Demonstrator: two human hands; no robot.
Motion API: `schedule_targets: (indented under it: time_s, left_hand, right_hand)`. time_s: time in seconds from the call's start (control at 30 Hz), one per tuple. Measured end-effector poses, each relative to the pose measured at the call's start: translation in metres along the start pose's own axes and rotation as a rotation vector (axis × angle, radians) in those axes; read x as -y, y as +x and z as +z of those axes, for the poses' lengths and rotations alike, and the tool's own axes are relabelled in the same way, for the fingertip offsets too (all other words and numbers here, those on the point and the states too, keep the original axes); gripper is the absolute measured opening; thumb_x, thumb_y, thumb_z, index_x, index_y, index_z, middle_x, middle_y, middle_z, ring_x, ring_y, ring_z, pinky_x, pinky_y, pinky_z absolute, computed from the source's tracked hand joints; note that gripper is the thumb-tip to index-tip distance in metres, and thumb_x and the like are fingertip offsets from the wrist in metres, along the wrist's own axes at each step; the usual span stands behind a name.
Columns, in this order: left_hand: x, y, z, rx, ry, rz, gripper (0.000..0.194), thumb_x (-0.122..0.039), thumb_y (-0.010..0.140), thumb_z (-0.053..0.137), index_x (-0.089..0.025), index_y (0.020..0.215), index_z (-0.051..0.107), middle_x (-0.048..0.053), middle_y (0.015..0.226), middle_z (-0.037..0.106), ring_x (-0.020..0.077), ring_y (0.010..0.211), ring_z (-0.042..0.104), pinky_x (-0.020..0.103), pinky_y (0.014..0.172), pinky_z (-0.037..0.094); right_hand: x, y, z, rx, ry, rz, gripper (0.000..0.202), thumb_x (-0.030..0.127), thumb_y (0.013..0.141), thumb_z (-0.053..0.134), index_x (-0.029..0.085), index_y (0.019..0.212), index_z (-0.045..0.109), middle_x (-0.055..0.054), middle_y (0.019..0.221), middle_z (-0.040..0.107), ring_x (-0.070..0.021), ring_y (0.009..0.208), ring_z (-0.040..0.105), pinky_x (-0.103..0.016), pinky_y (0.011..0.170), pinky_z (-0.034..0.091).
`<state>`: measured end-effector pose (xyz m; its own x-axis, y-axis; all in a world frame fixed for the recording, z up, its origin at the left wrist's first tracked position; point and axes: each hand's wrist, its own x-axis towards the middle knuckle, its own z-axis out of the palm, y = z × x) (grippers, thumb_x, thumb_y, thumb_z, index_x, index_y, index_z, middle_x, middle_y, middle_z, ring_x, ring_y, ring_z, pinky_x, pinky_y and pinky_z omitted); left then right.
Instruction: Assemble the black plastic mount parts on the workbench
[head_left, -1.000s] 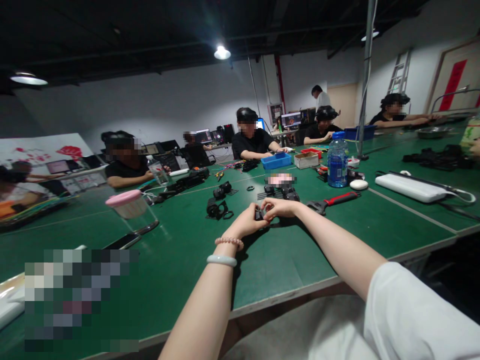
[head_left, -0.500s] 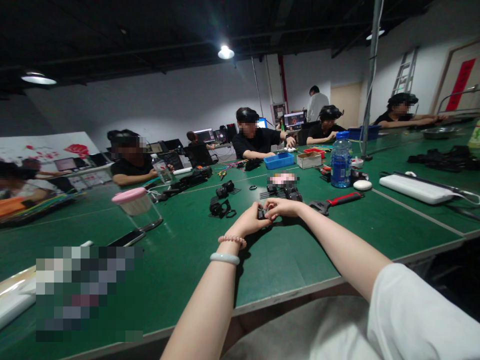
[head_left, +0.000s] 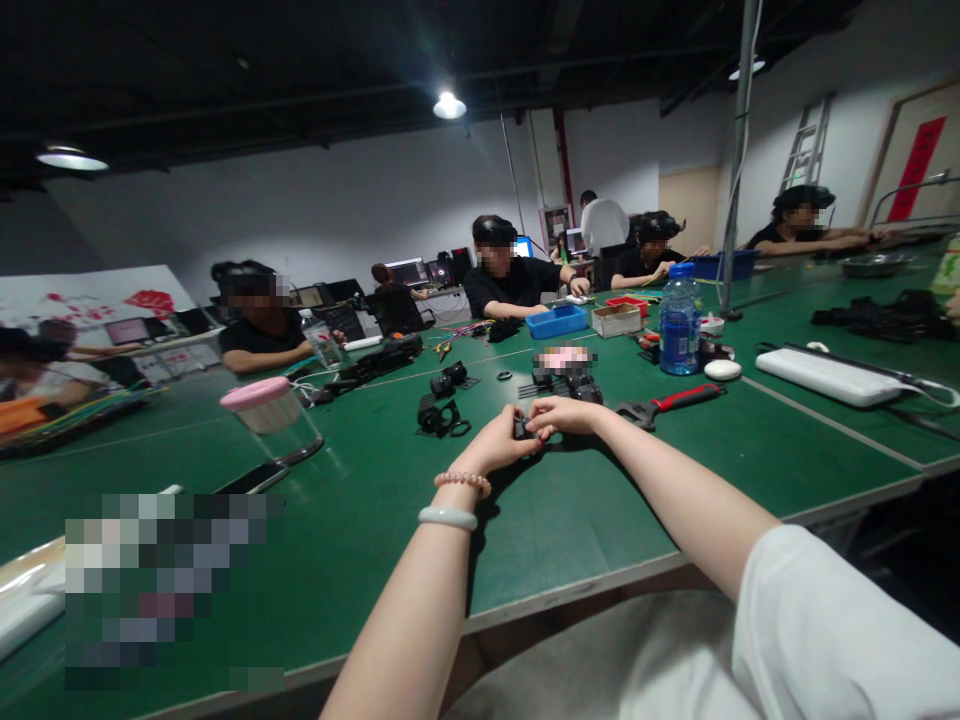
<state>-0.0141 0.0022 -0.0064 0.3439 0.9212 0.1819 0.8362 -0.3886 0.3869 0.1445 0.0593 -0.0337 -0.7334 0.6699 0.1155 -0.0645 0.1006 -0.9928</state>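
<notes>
Well to the left of the grip lies a dark phone point(head_left: 255, 478), and just behind it stands a clear jar point(head_left: 277, 420) with a pink lid. Moving in, there's a clump of black pieces point(head_left: 431, 418) near the grip, a black ring point(head_left: 460, 429) beside it. Now the left hand point(head_left: 504, 440), bracelets on its wrist, fingers curled and nearly closed around a small black part point(head_left: 521, 428). That part sits right between the two hands, low over the green table point(head_left: 570, 520); whether it touches the top, I can't tell. In comes the right hand point(head_left: 564, 415) opposite, fingertips drawn together, pinching the same piece. Just right of the grip, a red-handled wrench point(head_left: 682, 401); beyond that, farther back, a blue bottle point(head_left: 679, 330); and well off to the right, a long white block point(head_left: 829, 377).
</notes>
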Motion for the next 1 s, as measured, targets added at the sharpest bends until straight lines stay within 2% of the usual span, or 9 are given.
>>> schedule_targets:
  time_s: [0.67, 1.0]
  left_hand:
    - [-0.011, -0.004, -0.005, -0.014, -0.047, -0.052, 0.057, -0.053, 0.052, 0.055, -0.016, 0.094, 0.045, 0.003, 0.079, 0.056, 0.0166, 0.067, 0.051, 0.024, 0.057, 0.037]
    - [-0.005, -0.002, -0.002, -0.003, -0.022, -0.015, 0.058, -0.056, 0.054, 0.052, -0.017, 0.095, 0.043, 0.003, 0.079, 0.055, 0.0165, 0.068, 0.051, 0.025, 0.057, 0.038]
  right_hand:
    - [-0.005, 0.005, -0.002, -0.032, -0.056, 0.024, 0.015, 0.025, 0.066, 0.058, 0.011, 0.069, 0.054, 0.001, 0.054, 0.053, -0.0074, 0.053, 0.052, -0.018, 0.053, 0.043]
    - [-0.003, 0.003, -0.001, -0.037, -0.055, 0.036, 0.02, 0.028, 0.064, 0.06, 0.011, 0.069, 0.053, 0.001, 0.054, 0.053, -0.0082, 0.053, 0.053, -0.02, 0.054, 0.043]
